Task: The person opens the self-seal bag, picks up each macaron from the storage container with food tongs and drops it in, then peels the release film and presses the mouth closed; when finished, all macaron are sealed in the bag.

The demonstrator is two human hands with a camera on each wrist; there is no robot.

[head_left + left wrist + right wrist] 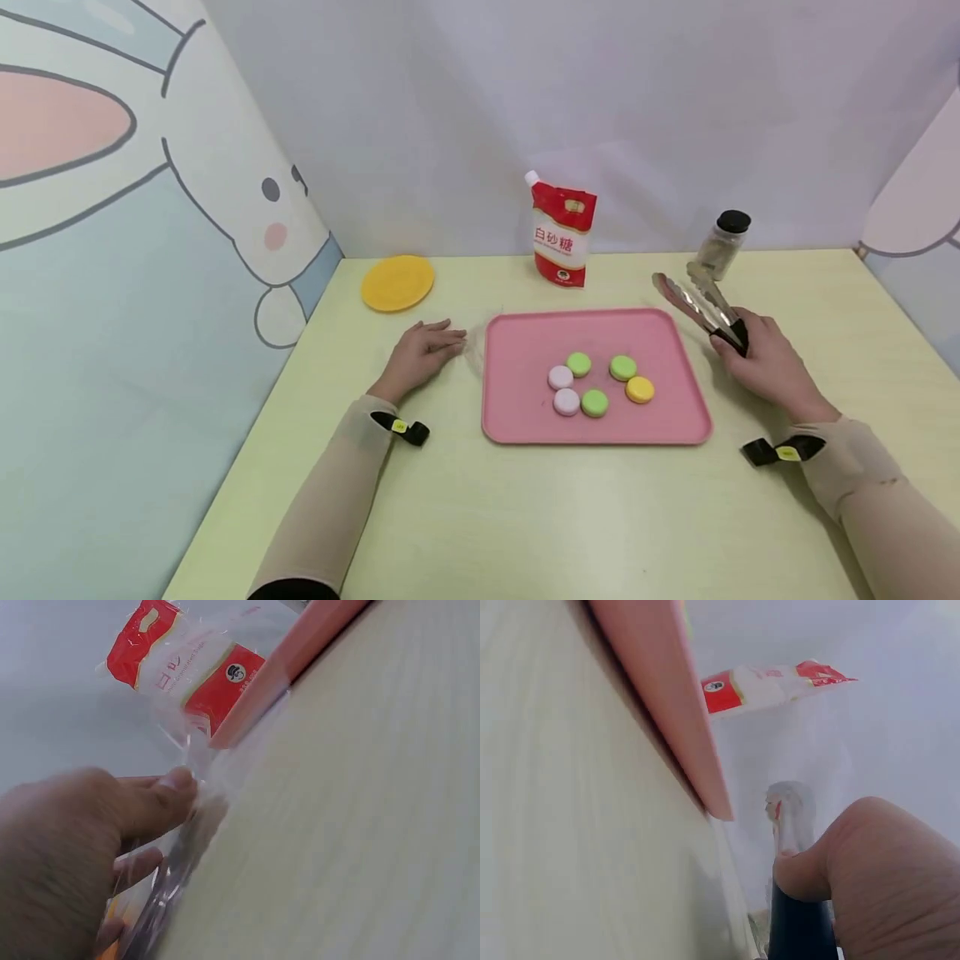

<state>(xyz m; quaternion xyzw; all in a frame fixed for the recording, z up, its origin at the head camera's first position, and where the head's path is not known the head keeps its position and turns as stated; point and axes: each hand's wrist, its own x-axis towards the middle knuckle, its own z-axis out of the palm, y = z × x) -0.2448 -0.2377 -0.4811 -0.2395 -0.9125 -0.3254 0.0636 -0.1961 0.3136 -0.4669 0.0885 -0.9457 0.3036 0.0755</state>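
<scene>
My right hand [768, 362] grips metal tongs [705, 305] by their black handles, right of the pink tray [517, 412]. The tong arms are spread, pointing toward the back. My left hand [422, 357] is beside the tray's left edge, its thumb and fingers at a thin clear plastic piece [161, 889]. In the head view this plastic is only faintly visible. On the tray lie three green macarons [595, 403], two lilac macarons [566, 402] and one yellow macaron [640, 390].
A red and white sugar pouch [561, 237] with a white cap stands behind the tray. To its right is a clear jar [720, 250] with a black lid, close behind the tong tips. A yellow round plate [397, 283] lies at the back left, near the wall.
</scene>
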